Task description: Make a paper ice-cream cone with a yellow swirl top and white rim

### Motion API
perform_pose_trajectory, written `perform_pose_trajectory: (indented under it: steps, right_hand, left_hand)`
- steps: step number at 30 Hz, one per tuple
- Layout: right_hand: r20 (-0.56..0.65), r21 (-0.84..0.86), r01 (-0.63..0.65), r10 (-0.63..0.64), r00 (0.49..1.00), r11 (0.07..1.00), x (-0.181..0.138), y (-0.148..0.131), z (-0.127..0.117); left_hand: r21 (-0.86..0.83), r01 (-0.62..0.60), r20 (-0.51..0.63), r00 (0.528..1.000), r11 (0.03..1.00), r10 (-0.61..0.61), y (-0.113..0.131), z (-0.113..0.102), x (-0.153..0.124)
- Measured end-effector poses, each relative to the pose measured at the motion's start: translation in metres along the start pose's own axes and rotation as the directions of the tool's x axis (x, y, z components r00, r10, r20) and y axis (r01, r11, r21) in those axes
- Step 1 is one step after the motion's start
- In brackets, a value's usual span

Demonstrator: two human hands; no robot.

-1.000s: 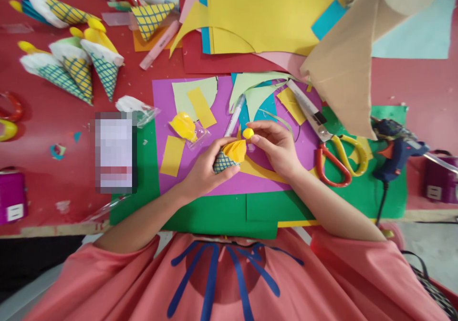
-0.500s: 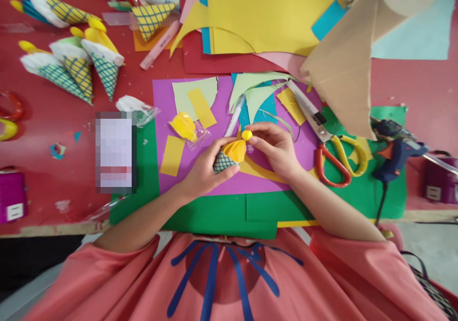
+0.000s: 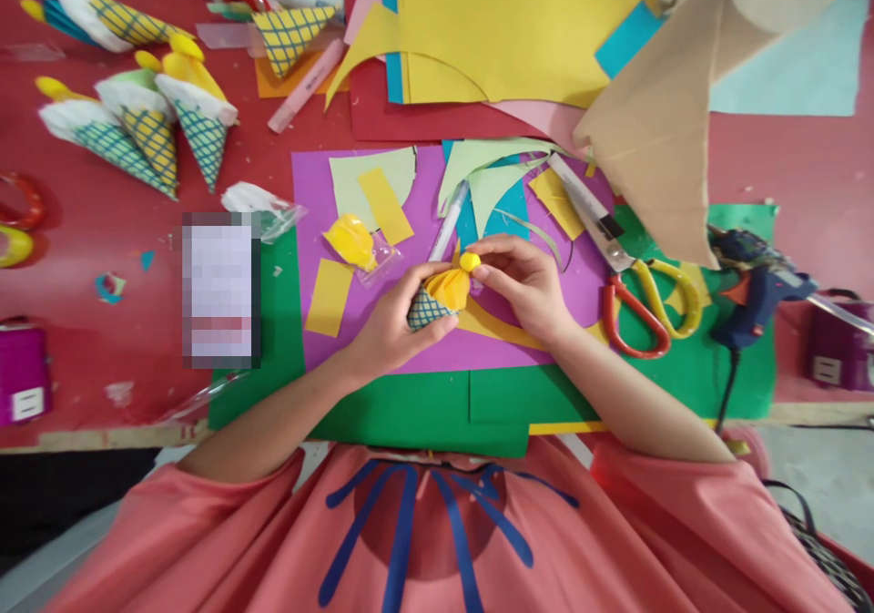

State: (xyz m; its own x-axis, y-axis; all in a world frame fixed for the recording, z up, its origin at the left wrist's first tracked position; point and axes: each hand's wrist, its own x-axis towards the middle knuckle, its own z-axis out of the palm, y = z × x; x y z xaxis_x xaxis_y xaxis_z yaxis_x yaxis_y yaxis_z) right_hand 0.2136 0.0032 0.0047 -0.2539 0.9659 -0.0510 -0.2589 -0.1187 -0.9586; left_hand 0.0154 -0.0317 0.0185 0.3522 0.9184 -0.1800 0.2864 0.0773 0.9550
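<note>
My left hand (image 3: pixel 392 326) is wrapped round a paper ice cream cone (image 3: pixel 435 308) with a blue-green grid and a pleated yellow paper top (image 3: pixel 447 287). My right hand (image 3: pixel 525 285) pinches a small yellow ball (image 3: pixel 470 261) between thumb and finger, at the tip of the pleated top. The ball appears to touch that top. Left of the hands, a lump of yellow clay (image 3: pixel 350 241) lies with its clear wrapper on the purple sheet (image 3: pixel 410 358). A white pen (image 3: pixel 449 221) lies just beyond my fingers.
Scissors (image 3: pixel 635 294) with red and yellow handles and a blue glue gun (image 3: pixel 757 308) lie at right. Several finished cones (image 3: pixel 198 130) lie at upper left. A pixelated white rectangle (image 3: pixel 222 276) is at left. Brown card (image 3: pixel 662 112) and yellow sheets (image 3: pixel 519 21) lie behind.
The yellow ball has shifted very slightly down, closer against the pleated top, along with my right fingertips. My left hand and the cone stay in place.
</note>
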Motion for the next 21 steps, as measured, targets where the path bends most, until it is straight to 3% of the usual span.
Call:
perform_pose_trajectory:
  steps: [17, 21]
  right_hand:
    - [0.031, -0.005, 0.075, -0.074, 0.997, 0.997, 0.0, 0.003, 0.001]
    - [0.038, -0.043, 0.049, -0.047, 0.998, 0.998, -0.002, 0.002, -0.001]
  left_hand:
    - [0.004, -0.061, -0.02, 0.998, 0.998, 0.061, -0.006, 0.0, 0.0]
    - [-0.082, -0.04, -0.012, 0.999, 0.996, 0.039, -0.011, -0.001, -0.001]
